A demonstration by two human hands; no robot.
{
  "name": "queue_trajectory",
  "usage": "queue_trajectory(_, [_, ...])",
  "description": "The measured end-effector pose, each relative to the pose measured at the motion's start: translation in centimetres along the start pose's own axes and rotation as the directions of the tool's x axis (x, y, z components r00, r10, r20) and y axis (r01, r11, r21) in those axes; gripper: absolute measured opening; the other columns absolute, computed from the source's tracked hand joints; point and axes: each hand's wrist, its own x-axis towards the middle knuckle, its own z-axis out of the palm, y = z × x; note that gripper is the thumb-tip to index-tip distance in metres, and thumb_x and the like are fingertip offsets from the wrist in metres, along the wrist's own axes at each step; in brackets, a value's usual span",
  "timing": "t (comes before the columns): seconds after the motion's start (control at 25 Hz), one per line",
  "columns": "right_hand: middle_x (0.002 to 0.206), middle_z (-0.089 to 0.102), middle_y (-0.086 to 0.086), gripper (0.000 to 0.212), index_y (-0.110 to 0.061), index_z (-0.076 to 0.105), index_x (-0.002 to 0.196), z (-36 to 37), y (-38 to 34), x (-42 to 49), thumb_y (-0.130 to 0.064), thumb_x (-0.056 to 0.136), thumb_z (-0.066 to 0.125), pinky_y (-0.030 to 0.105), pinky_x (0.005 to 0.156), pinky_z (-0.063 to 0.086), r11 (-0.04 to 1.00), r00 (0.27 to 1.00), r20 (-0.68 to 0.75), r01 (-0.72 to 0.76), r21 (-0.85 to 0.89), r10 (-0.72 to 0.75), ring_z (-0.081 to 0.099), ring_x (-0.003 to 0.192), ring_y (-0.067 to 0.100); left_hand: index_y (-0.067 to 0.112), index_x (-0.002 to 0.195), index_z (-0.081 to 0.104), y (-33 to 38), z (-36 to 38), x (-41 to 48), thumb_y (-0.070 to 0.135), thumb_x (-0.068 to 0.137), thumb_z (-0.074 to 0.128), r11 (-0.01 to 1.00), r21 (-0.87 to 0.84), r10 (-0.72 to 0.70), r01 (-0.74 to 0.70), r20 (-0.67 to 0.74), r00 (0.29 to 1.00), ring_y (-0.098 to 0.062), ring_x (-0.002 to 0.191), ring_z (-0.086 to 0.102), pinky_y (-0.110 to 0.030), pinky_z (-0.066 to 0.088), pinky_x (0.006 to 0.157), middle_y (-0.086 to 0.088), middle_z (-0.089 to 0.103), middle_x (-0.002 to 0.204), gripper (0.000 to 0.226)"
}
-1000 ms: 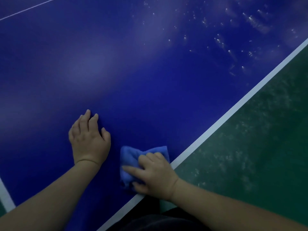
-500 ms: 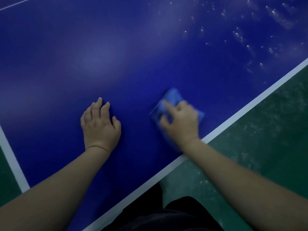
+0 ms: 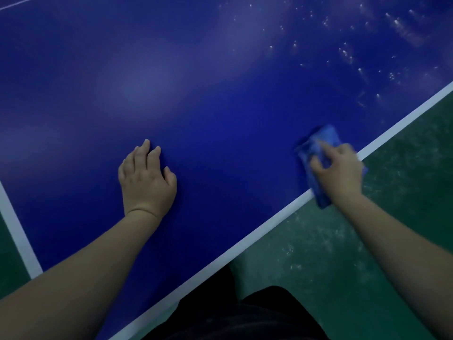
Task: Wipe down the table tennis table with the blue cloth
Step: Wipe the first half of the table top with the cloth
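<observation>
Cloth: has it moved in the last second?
Yes. The cloth has slid right along the white edge line, away from the planted left hand, toward the speckles.

There is one dark blue table tennis table [image 3: 220,106], marked with two broad white edge lines [image 3: 269,224] and one thin white line [image 3: 19,2]. On it are one crumpled blue cloth [image 3: 327,137] and two bare hands: one left hand [image 3: 147,177], one right hand [image 3: 340,173].
</observation>
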Motion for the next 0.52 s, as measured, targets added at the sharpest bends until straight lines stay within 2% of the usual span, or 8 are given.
queue_trajectory(0.04, [0.093,0.050,0.015,0.043,-0.030,0.061,0.130,-0.3,1.8,1.4,-0.040,0.088,0.055,0.045,0.082,0.044,0.987,0.987,0.000,-0.162,0.004,0.162,0.054,0.090,0.038,0.013,0.135,0.045,0.0,0.0,0.0,0.028,0.091,0.047,1.000,0.003,0.000,0.000,0.001,1.000,-0.031,0.139,0.029,-0.054,0.020,0.115,-0.008,0.035,0.151,0.047])
queue_trajectory(0.12, [0.094,0.047,0.012,0.043,-0.032,0.060,0.131,0.2,1.5,2.0,-0.041,0.089,0.054,0.045,0.085,0.043,0.964,0.965,-0.004,-0.264,-0.010,0.264,0.053,0.093,0.038,0.013,0.136,0.044,0.1,0.0,0.1,0.028,0.091,0.047,1.000,0.014,-0.001,0.001,0.020,1.000,-0.031,0.140,0.027,-0.054,0.019,0.115,-0.008,0.034,0.152,0.047])
queue_trajectory(0.16, [0.092,0.049,0.014,0.043,-0.031,0.062,0.128,0.7,-0.3,1.4,-0.040,0.087,0.054,0.044,0.080,0.043,0.975,0.975,-0.012,-0.222,-0.005,0.222,0.054,0.089,0.038,0.013,0.136,0.043,0.1,0.0,0.1,0.028,0.092,0.047,1.000,0.021,-0.005,0.004,0.036,0.999,-0.031,0.140,0.027,-0.055,0.019,0.115,-0.008,0.033,0.152,0.047])
queue_trajectory(0.24, [0.085,0.053,0.015,0.044,-0.028,0.068,0.121,1.8,-5.2,-1.0,-0.039,0.081,0.053,0.041,0.068,0.042,0.996,1.000,-0.001,0.024,0.085,-0.024,0.054,0.078,0.035,0.013,0.137,0.043,0.3,-0.1,0.2,0.028,0.092,0.046,0.999,0.039,-0.020,0.018,0.058,0.998,-0.030,0.141,0.025,-0.055,0.019,0.116,-0.008,0.032,0.153,0.048])
queue_trajectory(0.28, [0.081,0.053,0.011,0.044,-0.028,0.070,0.118,2.1,-7.7,-2.2,-0.040,0.079,0.053,0.039,0.065,0.041,0.975,0.984,0.029,0.172,0.140,-0.178,0.053,0.074,0.032,0.012,0.137,0.043,0.4,-0.2,0.2,0.026,0.092,0.047,0.999,0.044,-0.026,0.023,0.065,0.998,-0.031,0.141,0.025,-0.055,0.019,0.116,-0.009,0.031,0.153,0.047])
queue_trajectory(0.36, [0.079,0.049,0.005,0.042,-0.029,0.070,0.117,2.5,-10.2,-3.1,-0.039,0.078,0.056,0.035,0.064,0.035,0.896,0.903,0.078,0.402,0.189,-0.422,0.050,0.072,0.027,0.011,0.135,0.045,1.0,-0.2,0.4,0.023,0.091,0.050,0.998,0.034,-0.052,0.050,0.061,0.997,-0.031,0.140,0.026,-0.056,0.020,0.115,-0.009,0.032,0.152,0.046])
queue_trajectory(0.44, [0.081,0.050,0.007,0.040,-0.029,0.070,0.117,2.7,-8.1,0.2,-0.035,0.078,0.062,0.036,0.065,0.036,0.864,0.876,0.048,0.462,0.200,-0.479,0.050,0.072,0.028,0.009,0.133,0.047,2.2,0.1,0.9,0.019,0.091,0.051,0.996,0.013,-0.090,0.090,0.031,0.995,-0.032,0.138,0.028,-0.058,0.020,0.114,-0.009,0.034,0.151,0.044])
queue_trajectory(0.52, [0.090,0.056,0.014,0.040,-0.029,0.068,0.120,2.5,-2.9,5.4,-0.034,0.081,0.061,0.041,0.069,0.041,0.946,0.949,0.009,0.314,0.078,-0.316,0.055,0.081,0.035,0.010,0.132,0.048,4.1,0.5,1.6,0.018,0.090,0.051,0.997,0.023,-0.068,0.068,0.002,0.998,-0.032,0.137,0.029,-0.059,0.021,0.112,-0.010,0.034,0.150,0.042])
